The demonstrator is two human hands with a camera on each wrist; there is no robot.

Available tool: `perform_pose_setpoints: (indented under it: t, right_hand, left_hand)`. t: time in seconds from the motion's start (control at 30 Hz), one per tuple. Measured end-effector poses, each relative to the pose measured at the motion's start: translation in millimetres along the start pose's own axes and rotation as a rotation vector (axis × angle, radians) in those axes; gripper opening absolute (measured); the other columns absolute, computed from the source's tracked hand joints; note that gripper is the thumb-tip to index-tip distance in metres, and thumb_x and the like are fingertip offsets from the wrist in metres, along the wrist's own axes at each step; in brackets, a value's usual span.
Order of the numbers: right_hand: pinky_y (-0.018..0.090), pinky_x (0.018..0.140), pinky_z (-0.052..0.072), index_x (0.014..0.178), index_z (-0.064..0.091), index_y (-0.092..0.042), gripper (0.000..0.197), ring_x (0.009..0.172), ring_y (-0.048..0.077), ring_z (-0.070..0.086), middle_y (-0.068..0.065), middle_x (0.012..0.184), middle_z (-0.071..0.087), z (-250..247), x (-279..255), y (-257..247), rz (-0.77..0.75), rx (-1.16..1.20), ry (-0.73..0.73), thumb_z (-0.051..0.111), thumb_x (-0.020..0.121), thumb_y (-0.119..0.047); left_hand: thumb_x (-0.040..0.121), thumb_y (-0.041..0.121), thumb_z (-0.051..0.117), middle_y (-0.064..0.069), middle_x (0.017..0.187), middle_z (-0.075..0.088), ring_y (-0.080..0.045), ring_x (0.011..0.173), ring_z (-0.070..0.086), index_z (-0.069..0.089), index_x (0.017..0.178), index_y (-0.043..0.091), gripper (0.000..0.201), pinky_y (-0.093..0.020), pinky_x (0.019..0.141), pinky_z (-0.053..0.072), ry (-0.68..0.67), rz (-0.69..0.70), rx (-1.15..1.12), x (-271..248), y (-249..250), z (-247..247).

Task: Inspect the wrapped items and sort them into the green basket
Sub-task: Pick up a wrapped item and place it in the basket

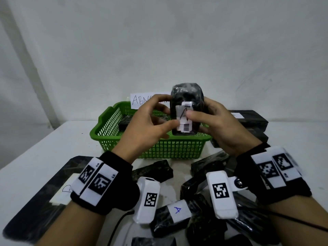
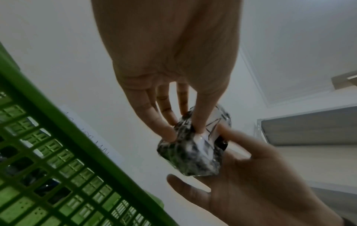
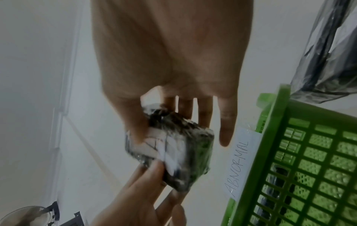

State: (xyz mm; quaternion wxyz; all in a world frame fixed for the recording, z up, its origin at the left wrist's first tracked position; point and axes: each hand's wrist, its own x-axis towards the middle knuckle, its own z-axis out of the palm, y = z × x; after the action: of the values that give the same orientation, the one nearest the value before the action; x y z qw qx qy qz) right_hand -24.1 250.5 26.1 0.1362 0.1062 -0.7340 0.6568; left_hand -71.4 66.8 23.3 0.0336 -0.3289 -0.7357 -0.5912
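In the centre of the head view both hands hold up one black block wrapped in clear shiny film (image 1: 186, 109), upright, above the green plastic lattice basket (image 1: 159, 148). A white paper label with a handwritten mark and a barcode (image 1: 184, 119) faces the camera on the block's front. The left hand (image 1: 150, 126) pinches the block from the left, thumb on the label's lower edge and fingers curled round the far side. The right hand (image 1: 220, 128) grips it from the right, thumb lying across the label, fingers behind. A dark wrapped item lies inside the basket at its left. Behind the basket, at upper centre, a white paper sign (image 1: 140, 101) stands against the wall; the right wrist view reads it as "ABNORMAL". More black film-wrapped blocks (image 1: 177, 215) are heaped on the white table (image 1: 44, 144) in the lower part of the frame, one bearing a white label with a blue "A". Others are stacked at the right edge.
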Motion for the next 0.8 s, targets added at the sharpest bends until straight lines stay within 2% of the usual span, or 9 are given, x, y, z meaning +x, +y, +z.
perform_pose_setpoints:
  t: [0.07, 0.13, 0.23, 0.3, 0.43, 0.53, 0.57, 0.7, 0.8]
  right_hand:
    - [0.041, 0.096, 0.055, 0.118, 0.069, -0.024, 0.038, 0.115, 0.018, 0.068, 0.002, 0.12, 0.074, 0.9, -1.4, -0.6, 0.076, 0.021, -0.092, 0.061, 0.088, -0.044]
    - [0.047, 0.097, 0.053, 0.115, 0.07, -0.029, 0.045, 0.115, 0.018, 0.067, 0.0, 0.12, 0.074, 0.1, -2.8, -1.3, 0.142, 0.057, -0.127, 0.054, 0.083, -0.056]
    - [0.048, 0.092, 0.055, 0.112, 0.071, -0.022, 0.048, 0.107, 0.02, 0.068, 0.004, 0.114, 0.074, 0.0, -3.9, -3.5, 0.144, 0.097, -0.126, 0.068, 0.074, -0.051]
    - [0.047, 0.086, 0.055, 0.11, 0.066, -0.016, 0.053, 0.098, 0.02, 0.067, 0.006, 0.104, 0.071, 0.6, -1.4, -2.9, 0.087, 0.102, -0.044, 0.071, 0.065, -0.046]
    - [0.033, 0.068, 0.053, 0.109, 0.052, -0.018, 0.044, 0.073, 0.01, 0.066, -0.003, 0.083, 0.069, 2.4, 6.8, 0.6, -0.008, 0.151, 0.17, 0.067, 0.069, -0.029]
    - [0.025, 0.066, 0.053, 0.109, 0.053, -0.019, 0.042, 0.073, 0.005, 0.067, -0.011, 0.079, 0.071, -0.1, 6.7, 2.9, -0.016, 0.137, 0.121, 0.068, 0.07, -0.026]
    - [0.026, 0.07, 0.054, 0.108, 0.054, -0.02, 0.041, 0.077, 0.005, 0.067, -0.012, 0.083, 0.071, -0.1, 5.4, 3.1, -0.007, 0.121, 0.093, 0.069, 0.07, -0.025]
    - [0.023, 0.086, 0.053, 0.122, 0.053, -0.02, 0.061, 0.108, 0.007, 0.064, -0.001, 0.121, 0.064, 1.4, 1.2, 4.1, -0.092, -0.007, 0.006, 0.078, 0.066, -0.018]
    - [0.016, 0.102, 0.045, 0.137, 0.043, -0.026, 0.089, 0.128, -0.004, 0.051, -0.008, 0.139, 0.052, 0.2, -1.8, 3.8, -0.163, -0.277, -0.061, 0.087, 0.06, -0.027]
  left_hand:
    - [0.085, 0.006, 0.075, -0.006, 0.107, 0.063, -0.026, 0.086, 0.071, 0.057, 0.118, 0.029, 0.044, -0.035, 0.065, 0.063, 0.032, 0.053, 0.029, 0.4, -2.0, 0.6]
    - [0.085, 0.004, 0.074, -0.002, 0.098, 0.063, -0.021, 0.084, 0.069, 0.059, 0.107, 0.03, 0.038, -0.041, 0.066, 0.063, 0.061, 0.114, 0.079, 0.0, -4.6, 1.2]
    - [0.085, 0.008, 0.074, 0.007, 0.094, 0.066, -0.012, 0.089, 0.068, 0.063, 0.102, 0.025, 0.026, -0.045, 0.077, 0.061, 0.064, 0.168, 0.178, -0.8, -7.1, 3.9]
    - [0.085, 0.009, 0.074, 0.007, 0.094, 0.067, -0.009, 0.091, 0.067, 0.064, 0.098, 0.025, 0.023, -0.043, 0.081, 0.06, 0.058, 0.19, 0.196, -1.5, -6.4, 6.7]
    - [0.094, 0.005, 0.062, 0.004, 0.097, 0.066, -0.016, 0.093, 0.068, 0.063, 0.099, 0.027, 0.023, -0.038, 0.078, 0.062, 0.027, 0.18, 0.095, -1.7, -4.9, 6.2]
    - [0.1, 0.014, 0.056, -0.001, 0.102, 0.068, -0.019, 0.091, 0.07, 0.066, 0.101, 0.022, 0.014, -0.034, 0.074, 0.062, 0.035, 0.071, -0.076, -2.7, -1.5, 3.1]
    - [0.1, 0.023, 0.054, -0.001, 0.104, 0.069, -0.019, 0.091, 0.07, 0.067, 0.103, 0.021, 0.013, -0.034, 0.072, 0.062, 0.04, 0.015, -0.111, -2.9, 0.0, 2.6]
    - [0.084, 0.069, 0.044, -0.006, 0.117, 0.068, -0.025, 0.09, 0.073, 0.065, 0.119, 0.025, 0.06, -0.033, 0.067, 0.06, -0.097, -0.292, -0.142, -3.4, 3.1, 2.3]
    - [0.08, 0.071, 0.044, 0.002, 0.092, 0.075, -0.021, 0.07, 0.07, 0.067, 0.113, 0.026, 0.06, -0.027, 0.054, 0.053, -0.234, -0.361, -0.278, -6.3, 10.0, 1.5]
